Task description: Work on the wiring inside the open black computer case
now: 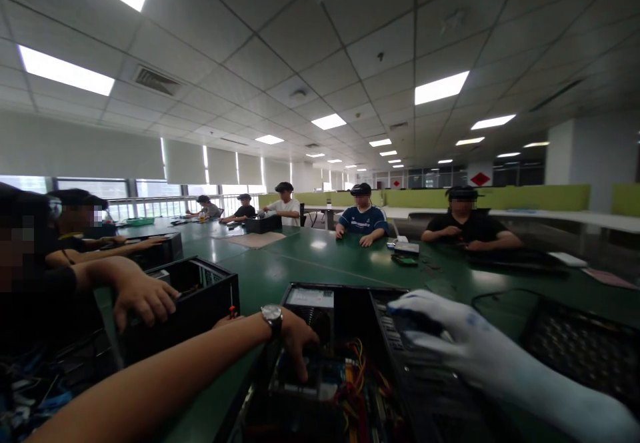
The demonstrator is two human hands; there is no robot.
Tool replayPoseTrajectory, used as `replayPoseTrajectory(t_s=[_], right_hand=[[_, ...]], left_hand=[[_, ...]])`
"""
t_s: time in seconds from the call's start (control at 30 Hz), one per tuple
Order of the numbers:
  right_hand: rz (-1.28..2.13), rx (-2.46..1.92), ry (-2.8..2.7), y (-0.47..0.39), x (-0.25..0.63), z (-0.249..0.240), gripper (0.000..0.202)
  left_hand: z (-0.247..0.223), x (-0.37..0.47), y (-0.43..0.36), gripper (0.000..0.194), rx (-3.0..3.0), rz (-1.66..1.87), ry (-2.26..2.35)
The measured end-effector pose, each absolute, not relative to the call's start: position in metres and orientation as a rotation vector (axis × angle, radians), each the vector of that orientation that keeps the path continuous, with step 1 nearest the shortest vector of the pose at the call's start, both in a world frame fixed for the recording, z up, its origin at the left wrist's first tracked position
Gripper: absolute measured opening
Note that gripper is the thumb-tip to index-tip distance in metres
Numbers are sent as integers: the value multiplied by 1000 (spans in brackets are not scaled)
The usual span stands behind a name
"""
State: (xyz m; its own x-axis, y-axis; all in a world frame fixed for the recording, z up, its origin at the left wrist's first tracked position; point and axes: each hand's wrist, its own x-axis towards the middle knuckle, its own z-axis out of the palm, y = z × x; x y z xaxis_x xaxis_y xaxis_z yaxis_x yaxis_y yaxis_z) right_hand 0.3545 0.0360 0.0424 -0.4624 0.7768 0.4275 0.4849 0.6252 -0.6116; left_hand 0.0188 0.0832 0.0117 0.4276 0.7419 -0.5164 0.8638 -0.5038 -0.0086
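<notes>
On the green table [280, 266], an opened computer case [345, 363] sits under both hands.
Left hand [295, 339], wristwatch [273, 316] on, reaches inside with fingers curled down onto a component; blurred, gloved right hand [440, 336] rests on the case edge, fingers extended.

a glossy green desk [320, 256] is seen, reflecting the ceiling lights. the open computer case [345, 363] is made of matt black metal. a white cloth glove is worn on the right hand [450, 336]; a metal watch [273, 315] is worn on the left wrist.
</notes>
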Motion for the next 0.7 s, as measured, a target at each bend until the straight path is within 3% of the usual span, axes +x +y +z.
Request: replayPoseTrajectory(t_s=[0.03, 0.17, 0.33, 0.5, 0.7], right_hand=[[442, -908, -2445, 41, 332, 52, 37], [45, -972, -3102, 71, 237, 39, 43], [-19, -1010, -3336, 94, 168, -23, 35], [-3, -938, -3407, 93, 164, -40, 39], [20, -930, -3358, 63, 221, -9, 43]], left_hand=[[7, 18, 82, 88, 2425, -705, 1397], [-11, 20, 66, 100, 2558, -792, 1531], [-1, 10, 39, 81, 2723, -681, 1599], [21, 0, 25, 74, 2724, -602, 1594], [4, 34, 52, 76, 2680, -676, 1574]])
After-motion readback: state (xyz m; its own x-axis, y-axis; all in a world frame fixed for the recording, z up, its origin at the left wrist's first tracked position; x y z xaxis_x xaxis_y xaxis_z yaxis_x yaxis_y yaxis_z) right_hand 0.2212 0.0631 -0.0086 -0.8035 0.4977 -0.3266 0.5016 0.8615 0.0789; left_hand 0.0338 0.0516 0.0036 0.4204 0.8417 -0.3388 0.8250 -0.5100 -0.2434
